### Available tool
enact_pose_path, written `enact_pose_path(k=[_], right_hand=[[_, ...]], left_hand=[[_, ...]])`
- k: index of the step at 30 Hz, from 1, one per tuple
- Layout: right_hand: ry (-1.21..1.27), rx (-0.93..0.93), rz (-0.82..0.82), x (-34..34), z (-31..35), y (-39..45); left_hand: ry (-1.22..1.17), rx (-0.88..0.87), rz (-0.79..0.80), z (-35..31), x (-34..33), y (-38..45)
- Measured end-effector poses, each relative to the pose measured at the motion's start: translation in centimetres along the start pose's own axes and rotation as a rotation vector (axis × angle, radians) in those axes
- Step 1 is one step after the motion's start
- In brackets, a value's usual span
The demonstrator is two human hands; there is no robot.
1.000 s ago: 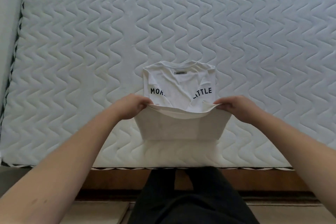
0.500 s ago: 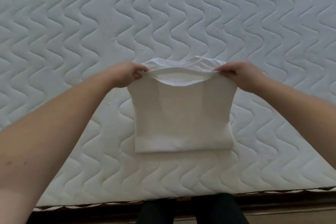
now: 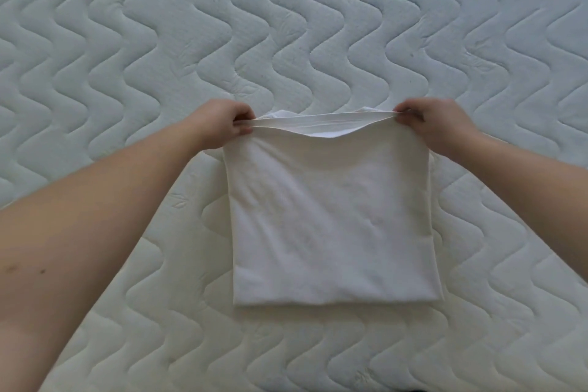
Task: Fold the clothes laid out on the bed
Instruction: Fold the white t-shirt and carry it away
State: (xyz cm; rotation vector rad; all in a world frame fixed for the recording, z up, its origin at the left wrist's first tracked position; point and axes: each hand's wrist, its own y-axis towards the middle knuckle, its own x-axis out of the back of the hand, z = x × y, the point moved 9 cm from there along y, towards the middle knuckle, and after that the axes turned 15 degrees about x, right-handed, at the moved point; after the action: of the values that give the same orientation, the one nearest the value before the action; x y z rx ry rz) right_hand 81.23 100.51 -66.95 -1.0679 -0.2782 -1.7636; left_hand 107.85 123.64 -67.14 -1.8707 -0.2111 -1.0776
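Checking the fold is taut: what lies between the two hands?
In the head view, only the white shirt's folded-over hem edge spans from the left hand to the right hand, each pinching a corner above the quilted mattress.

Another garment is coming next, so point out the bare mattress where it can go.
Bare mattress spans the whole far side beyond both hands and the white shirt. Smaller patches lie right of the shirt and along its near edge. The left hand, right hand and both forearms crowd the shirt's sides.
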Motion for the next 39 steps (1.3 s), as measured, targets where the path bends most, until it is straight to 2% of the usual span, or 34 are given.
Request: enact_pose_path(k=[14, 18, 24, 28, 32, 35, 37, 39], right_hand=[[-0.084, -0.01, -0.072, -0.4, -1.2, 1.8], [-0.126, -0.021, -0.034, -1.2, -1.5, 2.9], [-0.101, -0.095, 0.033, -1.3, -2.3, 3.3], [-0.078, -0.128, 0.004, -0.7, -2.8, 2.9], [-0.127, -0.093, 0.114, -1.3, -2.5, 3.1], [-0.169, -0.119, 0.218, -1.7, -2.6, 3.3], [-0.223, -0.119, 0.29, -1.9, -2.6, 3.7], [-0.253, -0.101, 0.307, -1.8, -2.2, 3.9]], left_hand=[[-0.042, 0.022, -0.04, 0.1, -0.3, 3.0], [-0.017, 0.059, -0.024, 0.7, -0.5, 3.7], [-0.061, 0.064, -0.084, 0.3, -0.9, 4.0], [-0.101, 0.022, -0.16, 0.3, -0.6, 3.6], [-0.054, 0.014, -0.084, -0.2, -1.3, 4.0], [0.114, 0.027, 0.023, -0.5, -1.8, 4.4], [0.217, 0.037, 0.042, -0.7, -1.8, 4.3], [0.213, 0.035, 0.045, -1.0, -1.6, 4.0]])
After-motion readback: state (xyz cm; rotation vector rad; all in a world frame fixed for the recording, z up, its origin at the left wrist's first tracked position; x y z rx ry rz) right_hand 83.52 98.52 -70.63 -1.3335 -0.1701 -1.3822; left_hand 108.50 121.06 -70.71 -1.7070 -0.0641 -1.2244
